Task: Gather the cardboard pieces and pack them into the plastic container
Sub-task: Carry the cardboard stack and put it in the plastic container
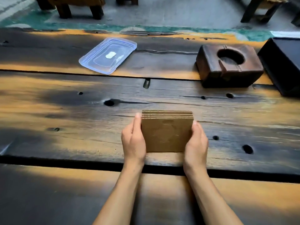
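A stack of several brown cardboard pieces [165, 134] stands on edge on the dark wooden table [65, 111], near the middle. My left hand [134, 140] presses its left side, and my right hand [196, 142] presses its right side. Both hands grip the stack together. A clear bluish plastic lid [108, 56] lies flat at the far left-centre of the table, well beyond the stack. No container body is visible.
A dark wooden block with a round hollow [228, 65] sits at the far right. A black box [282, 65] stands beside it at the right edge. Wide gaps run between the table planks. Stool legs [79, 8] stand on the floor beyond.
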Demonstrator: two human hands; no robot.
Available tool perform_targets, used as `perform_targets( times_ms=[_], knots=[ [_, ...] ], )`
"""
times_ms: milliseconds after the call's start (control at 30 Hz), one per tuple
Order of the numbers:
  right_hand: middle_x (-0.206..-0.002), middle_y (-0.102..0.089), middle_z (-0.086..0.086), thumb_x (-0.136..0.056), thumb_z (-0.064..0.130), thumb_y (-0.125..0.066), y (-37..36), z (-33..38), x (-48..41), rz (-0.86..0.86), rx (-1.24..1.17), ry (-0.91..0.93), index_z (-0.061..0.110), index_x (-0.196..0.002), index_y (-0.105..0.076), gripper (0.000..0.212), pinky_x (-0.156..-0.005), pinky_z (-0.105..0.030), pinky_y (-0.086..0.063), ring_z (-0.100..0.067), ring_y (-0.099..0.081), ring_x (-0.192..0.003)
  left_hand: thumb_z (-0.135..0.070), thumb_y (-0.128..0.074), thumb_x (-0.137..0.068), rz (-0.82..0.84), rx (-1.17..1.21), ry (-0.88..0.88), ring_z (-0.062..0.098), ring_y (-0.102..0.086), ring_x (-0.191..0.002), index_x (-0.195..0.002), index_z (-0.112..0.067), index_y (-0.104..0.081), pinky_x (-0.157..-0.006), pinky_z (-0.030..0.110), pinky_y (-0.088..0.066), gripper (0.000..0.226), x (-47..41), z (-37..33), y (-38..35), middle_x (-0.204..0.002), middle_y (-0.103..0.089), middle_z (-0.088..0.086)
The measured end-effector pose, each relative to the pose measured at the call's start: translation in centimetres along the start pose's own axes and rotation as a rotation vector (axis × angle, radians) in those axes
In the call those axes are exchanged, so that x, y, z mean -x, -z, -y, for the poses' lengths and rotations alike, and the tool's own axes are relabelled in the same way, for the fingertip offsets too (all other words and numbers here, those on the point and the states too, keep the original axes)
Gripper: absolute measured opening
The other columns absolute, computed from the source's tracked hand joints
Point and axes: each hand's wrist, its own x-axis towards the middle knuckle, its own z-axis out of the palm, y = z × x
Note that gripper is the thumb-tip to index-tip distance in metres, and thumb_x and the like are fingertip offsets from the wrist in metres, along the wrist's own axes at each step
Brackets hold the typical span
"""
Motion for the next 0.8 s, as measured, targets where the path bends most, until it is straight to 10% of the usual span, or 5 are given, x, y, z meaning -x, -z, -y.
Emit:
perform_targets(
  times_ms=[133, 300, 433, 700, 800],
  knots=[
    [-0.116, -0.075, -0.007, -0.091, 0.043, -0.049, 0.5, 0.0, -0.5, -0.023, -0.091, 0.041, -0.002, -0.116, -0.072, 0.057, -0.105, -0.028, -0.047, -0.006, -0.065, -0.116, -0.054, -0.043, -0.100, 0.083, -0.020, -0.081, 0.032, -0.059, -0.068, -0.070, 0.009, -0.058, -0.071, 0.054, -0.049, 0.071, 0.1, 0.2, -0.3, -0.070, -0.061, 0.022],
    [-0.092, -0.073, 0.002, -0.100, 0.014, -0.042, 1.0, -0.2, -0.5, -0.097, 0.009, 0.109, 0.007, -0.098, -0.072, 0.031, -0.073, 0.001, -0.036, 0.015, -0.058, -0.079, -0.018, -0.034, -0.103, 0.103, 0.004, -0.184, 0.022, -0.067, -0.105, -0.105, -0.001, -0.072, -0.097, 0.040, -0.049, 0.041, -0.1, 0.7, -0.8, -0.104, -0.074, 0.010],
    [-0.139, -0.058, -0.029, -0.106, -0.008, -0.035, 1.8, -1.5, -0.6, -0.029, 0.238, 0.035, -0.010, -0.132, -0.059, 0.035, -0.089, 0.012, -0.018, -0.007, -0.050, -0.123, -0.019, -0.031, -0.104, 0.117, -0.078, -0.186, 0.023, -0.067, -0.114, -0.108, -0.008, -0.072, -0.104, 0.040, -0.048, 0.043, -0.1, 1.8, -0.9, -0.111, -0.074, 0.010],
    [-0.138, -0.060, -0.023, -0.111, 0.018, -0.029, 2.9, 2.2, 0.4, -0.062, 0.436, -0.203, 0.008, -0.129, -0.065, 0.042, -0.104, -0.036, -0.032, -0.036, -0.050, -0.131, -0.106, -0.044, -0.055, 0.285, -0.134, 0.230, -0.008, -0.060, -0.119, -0.122, -0.028, -0.072, -0.106, 0.011, -0.039, 0.107, 3.0, -2.7, -0.1, -0.117, -0.073, -0.025],
    [-0.133, -0.059, -0.031, -0.111, 0.014, -0.027, 4.8, 5.3, 2.4, -0.097, 0.389, -0.316, 0.002, -0.114, -0.063, 0.038, -0.101, -0.041, -0.034, -0.042, -0.052, -0.126, -0.080, -0.082, -0.052, 0.385, -0.234, 0.205, 0.000, -0.074, -0.096, -0.101, -0.043, -0.078, -0.087, 0.015, -0.056, 0.062, 5.9, -5.6, 0.6, -0.097, -0.080, -0.018]
  ],
)
